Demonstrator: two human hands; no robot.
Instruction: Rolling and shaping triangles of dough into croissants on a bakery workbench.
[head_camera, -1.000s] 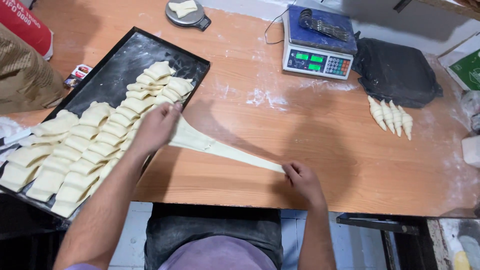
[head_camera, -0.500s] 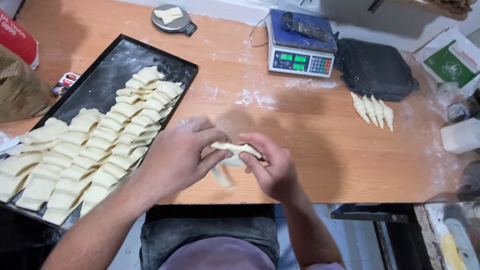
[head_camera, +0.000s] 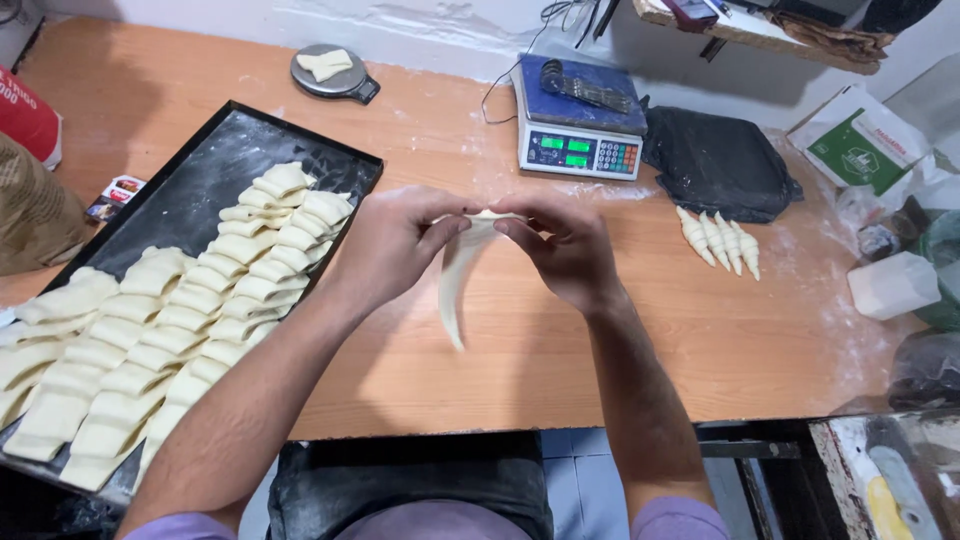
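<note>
Both my hands are raised over the wooden table (head_camera: 760, 350) and pinch the wide top end of a long dough triangle (head_camera: 458, 283). My left hand (head_camera: 395, 245) grips its left corner, my right hand (head_camera: 560, 245) its right corner. The thin tip of the dough hangs down towards me, above the tabletop. To my left lies a black baking tray (head_camera: 205, 175) with several rows of rolled dough pieces (head_camera: 190, 310). Several finished rolled croissants (head_camera: 720, 240) lie in a row on the table to the right.
A digital scale (head_camera: 580, 125) stands at the back with a black cloth (head_camera: 720, 165) beside it. A small round scale with a dough scrap (head_camera: 328, 72) sits back left. Bags and a plastic container (head_camera: 892, 285) crowd the right edge; a brown paper bag (head_camera: 30, 215) is far left.
A second ago the dough was stretched flat across the table between my hands. My hands then came together and have now lifted the wide end so the strip hangs.
</note>
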